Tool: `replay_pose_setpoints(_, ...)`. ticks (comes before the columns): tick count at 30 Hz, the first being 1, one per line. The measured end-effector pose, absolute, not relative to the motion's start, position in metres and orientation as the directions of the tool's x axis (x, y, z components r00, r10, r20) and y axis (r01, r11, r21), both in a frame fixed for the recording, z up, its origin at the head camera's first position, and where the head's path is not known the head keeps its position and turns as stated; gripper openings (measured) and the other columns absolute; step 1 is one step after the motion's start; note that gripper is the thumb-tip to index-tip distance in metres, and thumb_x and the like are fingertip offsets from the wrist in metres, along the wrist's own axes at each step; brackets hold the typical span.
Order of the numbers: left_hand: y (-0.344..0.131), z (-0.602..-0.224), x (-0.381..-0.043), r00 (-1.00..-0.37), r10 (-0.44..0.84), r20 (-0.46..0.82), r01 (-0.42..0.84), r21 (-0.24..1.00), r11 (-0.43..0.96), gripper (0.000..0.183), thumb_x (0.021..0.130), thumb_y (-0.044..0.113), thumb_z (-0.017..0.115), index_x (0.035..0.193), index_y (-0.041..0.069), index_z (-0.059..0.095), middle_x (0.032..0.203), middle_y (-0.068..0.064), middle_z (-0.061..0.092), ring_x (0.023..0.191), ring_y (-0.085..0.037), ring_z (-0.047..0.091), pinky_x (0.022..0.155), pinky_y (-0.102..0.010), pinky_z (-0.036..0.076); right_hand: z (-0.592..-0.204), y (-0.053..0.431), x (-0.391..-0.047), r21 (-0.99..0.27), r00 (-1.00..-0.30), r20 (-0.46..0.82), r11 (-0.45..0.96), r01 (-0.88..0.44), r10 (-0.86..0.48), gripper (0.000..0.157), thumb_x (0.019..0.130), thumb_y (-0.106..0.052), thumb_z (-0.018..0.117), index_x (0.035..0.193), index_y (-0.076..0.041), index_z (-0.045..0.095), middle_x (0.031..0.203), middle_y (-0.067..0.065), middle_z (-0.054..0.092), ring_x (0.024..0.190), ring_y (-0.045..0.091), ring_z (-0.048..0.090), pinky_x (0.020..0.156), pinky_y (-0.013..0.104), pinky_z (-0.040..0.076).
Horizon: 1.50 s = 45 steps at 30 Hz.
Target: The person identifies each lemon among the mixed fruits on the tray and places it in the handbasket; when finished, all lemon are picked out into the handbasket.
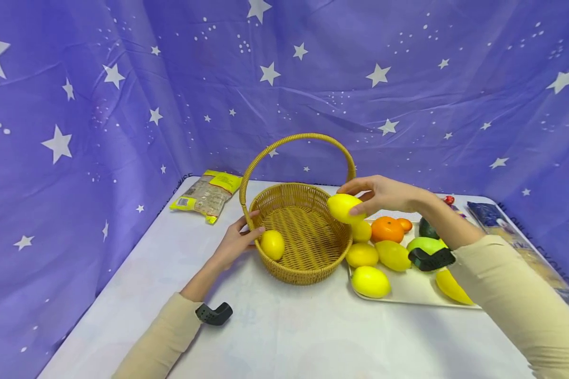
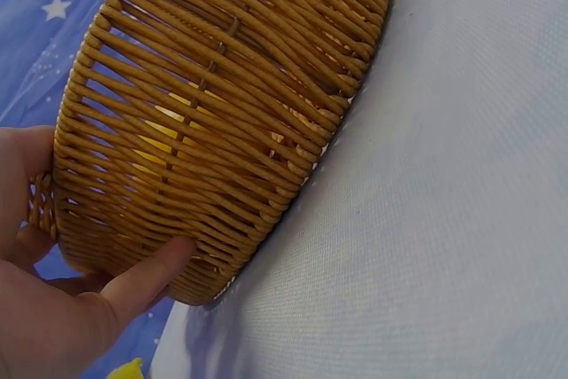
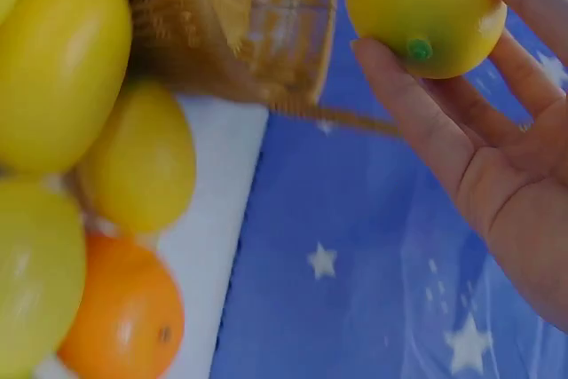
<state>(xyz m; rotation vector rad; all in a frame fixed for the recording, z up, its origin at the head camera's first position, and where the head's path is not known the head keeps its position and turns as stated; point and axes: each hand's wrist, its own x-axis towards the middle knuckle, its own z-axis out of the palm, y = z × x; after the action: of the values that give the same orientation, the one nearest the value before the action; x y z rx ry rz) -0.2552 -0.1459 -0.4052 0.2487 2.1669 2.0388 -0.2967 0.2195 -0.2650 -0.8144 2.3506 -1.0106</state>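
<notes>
A round wicker basket (image 1: 303,275) with a tall arched handle stands on the white table. My left hand (image 1: 234,243) grips its left rim; the left wrist view shows fingers on the woven side (image 2: 213,130). One lemon (image 1: 272,245) lies inside the basket near that hand. Over the basket's right rim, my right hand (image 1: 384,196) pinches another lemon (image 1: 343,208), whose green-tipped end shows in the right wrist view. Just below and to the right, a white tray (image 1: 412,297) bears several lemons (image 1: 371,281) and an orange (image 1: 386,229).
Farther right on the tray are a green fruit (image 1: 425,245), a dark green one (image 1: 428,228) and a yellow curved one (image 1: 452,287). A yellow-and-clear bag (image 1: 208,195) lies at back left, a dark blue package (image 1: 517,237) at the right. A star-patterned curtain (image 1: 313,89) hangs behind.
</notes>
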Motion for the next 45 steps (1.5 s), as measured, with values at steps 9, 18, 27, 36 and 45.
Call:
replay_pose_setpoints(9,-0.143,-0.410,-0.255,-0.974,0.223,0.050,0.067,0.995,0.069,0.064,0.097,0.023,0.062,0.150,0.004,0.032,0.144,-0.030,0.035,0.121,-0.037,0.052,0.083,-0.041,0.057,-0.277,0.155,-0.334,-0.784,-0.709,-0.255,0.570,-0.247,-0.658,0.059,0.089,-0.023,0.073,0.142,-0.013,0.048,0.143,0.019,0.041,0.113,0.029,0.057,0.088,0.047,0.054)
replay_pose_setpoints(18,-0.141,-0.405,-0.255,-0.976,0.217,-0.007,0.012,0.996,0.086,0.060,0.098,0.017,0.060,0.151,0.009,0.032,0.146,-0.024,0.036,0.124,-0.039,0.049,0.085,-0.041,0.056,-0.295,0.108,-0.353,-0.789,-0.705,-0.296,0.581,-0.200,-0.645,0.056,0.089,-0.021,0.073,0.140,-0.016,0.049,0.140,0.016,0.045,0.114,0.028,0.056,0.087,0.041,0.055)
replay_pose_setpoints(27,-0.141,-0.403,-0.257,-0.976,0.217,-0.008,0.012,0.996,0.090,0.060,0.098,0.017,0.059,0.151,0.009,0.032,0.146,-0.025,0.037,0.123,-0.038,0.050,0.086,-0.044,0.055,-0.323,0.080,-0.364,-0.786,-0.716,-0.373,0.611,-0.093,-0.590,0.055,0.091,-0.018,0.071,0.140,-0.015,0.049,0.145,0.020,0.040,0.127,0.033,0.046,0.096,0.049,0.049)
replay_pose_setpoints(36,-0.144,-0.404,-0.256,-0.976,0.216,-0.006,0.013,0.996,0.090,0.060,0.099,0.018,0.059,0.151,0.008,0.032,0.147,-0.023,0.036,0.125,-0.038,0.049,0.087,-0.045,0.055,-0.342,0.055,-0.361,-0.774,-0.733,-0.391,0.630,-0.065,-0.557,0.052,0.089,-0.016,0.073,0.137,-0.012,0.053,0.137,0.019,0.047,0.117,0.032,0.053,0.094,0.049,0.050)
replay_pose_setpoints(45,-0.145,-0.405,-0.257,-0.980,0.201,-0.015,0.005,0.995,0.097,0.057,0.099,0.015,0.058,0.150,0.009,0.034,0.142,-0.023,0.043,0.123,-0.037,0.051,0.084,-0.042,0.056,-0.352,0.047,-0.359,-0.793,-0.685,-0.439,0.610,-0.010,-0.582,0.049,0.092,-0.017,0.069,0.138,-0.012,0.052,0.137,0.017,0.048,0.116,0.030,0.054,0.090,0.043,0.053)
